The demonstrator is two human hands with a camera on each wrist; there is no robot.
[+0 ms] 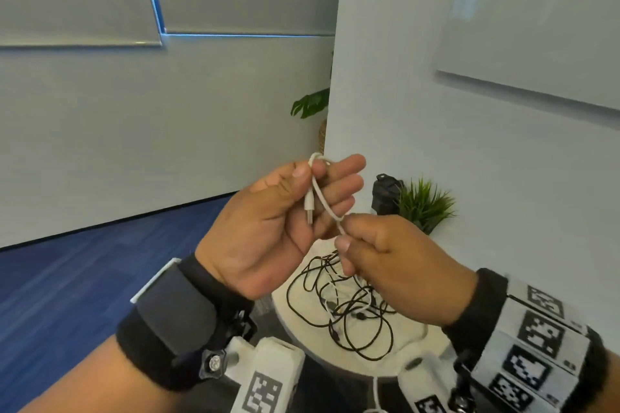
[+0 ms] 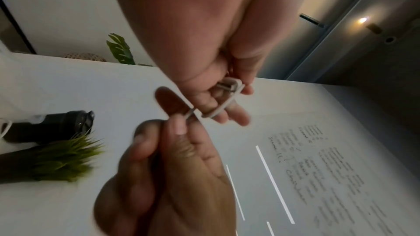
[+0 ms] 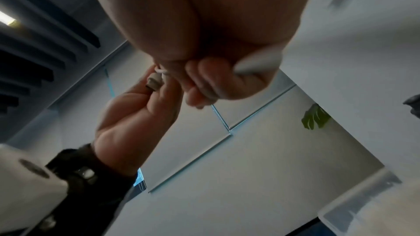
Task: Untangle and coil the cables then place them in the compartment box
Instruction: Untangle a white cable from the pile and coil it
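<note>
Both forearms are bare up to the wrists. The left hand point(image 1: 265, 221) has a wide black strap band behind it, with a white-edged dark pad on top and a round metal screw on a clear tab at its lower edge. The right hand point(image 1: 399, 265) has a black cuff behind it, then a white band printed with square black-and-white marker codes. White plastic camera housings, one bearing a marker code, sit under both wrists.

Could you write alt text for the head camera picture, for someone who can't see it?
Two hands hold a white cable up: the left hand pinches its looped plug end, the right hand pinches it lower down. Below, black cables lie tangled on a round table.
</note>
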